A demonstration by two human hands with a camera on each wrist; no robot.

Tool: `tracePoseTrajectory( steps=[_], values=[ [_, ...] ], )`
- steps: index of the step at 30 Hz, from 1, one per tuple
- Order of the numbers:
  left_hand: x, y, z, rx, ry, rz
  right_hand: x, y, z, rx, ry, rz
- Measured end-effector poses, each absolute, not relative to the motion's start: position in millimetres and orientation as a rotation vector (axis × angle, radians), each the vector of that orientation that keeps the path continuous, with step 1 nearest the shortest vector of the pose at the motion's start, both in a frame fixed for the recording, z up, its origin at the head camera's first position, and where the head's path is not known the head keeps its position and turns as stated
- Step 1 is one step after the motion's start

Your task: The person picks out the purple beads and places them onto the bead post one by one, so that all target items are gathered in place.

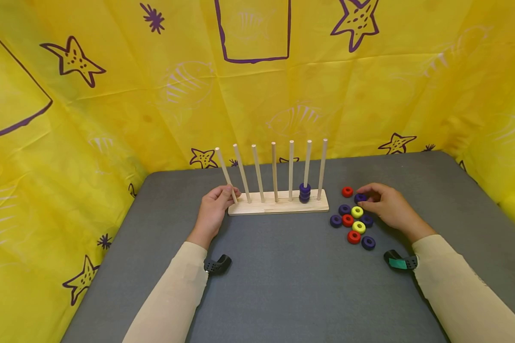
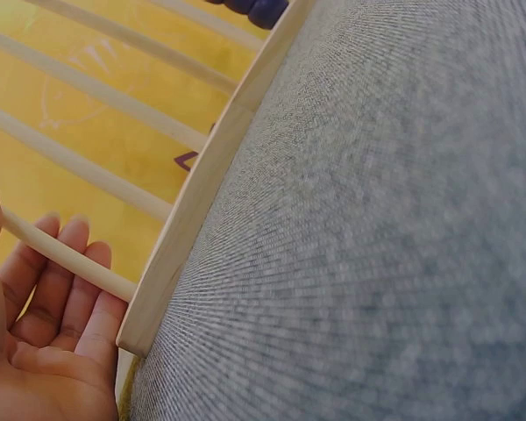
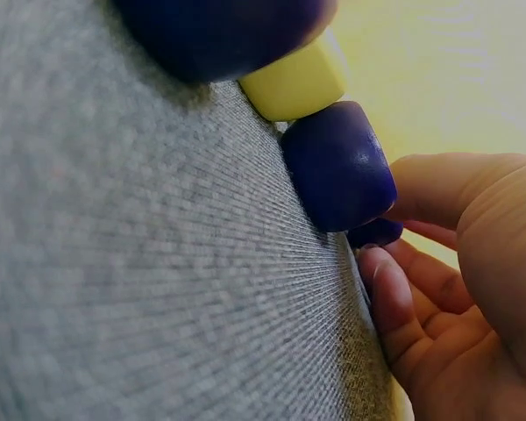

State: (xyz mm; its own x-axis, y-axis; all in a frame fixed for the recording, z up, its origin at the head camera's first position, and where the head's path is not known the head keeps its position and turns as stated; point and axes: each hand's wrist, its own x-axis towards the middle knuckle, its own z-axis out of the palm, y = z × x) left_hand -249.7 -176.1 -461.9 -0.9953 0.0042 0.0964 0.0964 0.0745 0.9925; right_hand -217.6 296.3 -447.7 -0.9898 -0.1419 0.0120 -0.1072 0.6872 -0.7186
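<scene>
"At far left?"

"My left hand (image 1: 212,209) grips a round, pale-wood end peg (image 1: 224,166), which should steady its seven-peg wooden rack (image 1: 279,208)."

"And right of that?"

"My right hand (image 1: 386,205) pinches a dark-purple, ring-shaped bead (image 1: 357,198), best held by its rim, leaving the hole clear."

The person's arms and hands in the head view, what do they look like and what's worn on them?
Both arms wear long, plain cream sleeves: left sleeve, right sleeve. A black piece with small dots or holes sits at each cuff: left band, right band, the right one with a green strip. The left hand and right hand are ungloved.
</scene>
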Motion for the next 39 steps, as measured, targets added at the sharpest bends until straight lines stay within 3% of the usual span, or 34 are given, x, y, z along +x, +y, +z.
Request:
tracePoseTrajectory(
  steps=[39],
  values=[
    [-247.9,-177.0,-461.9,-0.125,-2.258,-2.094,-208.4,286.0,-436.0,-0.289,2.963,-1.344]
  ],
)
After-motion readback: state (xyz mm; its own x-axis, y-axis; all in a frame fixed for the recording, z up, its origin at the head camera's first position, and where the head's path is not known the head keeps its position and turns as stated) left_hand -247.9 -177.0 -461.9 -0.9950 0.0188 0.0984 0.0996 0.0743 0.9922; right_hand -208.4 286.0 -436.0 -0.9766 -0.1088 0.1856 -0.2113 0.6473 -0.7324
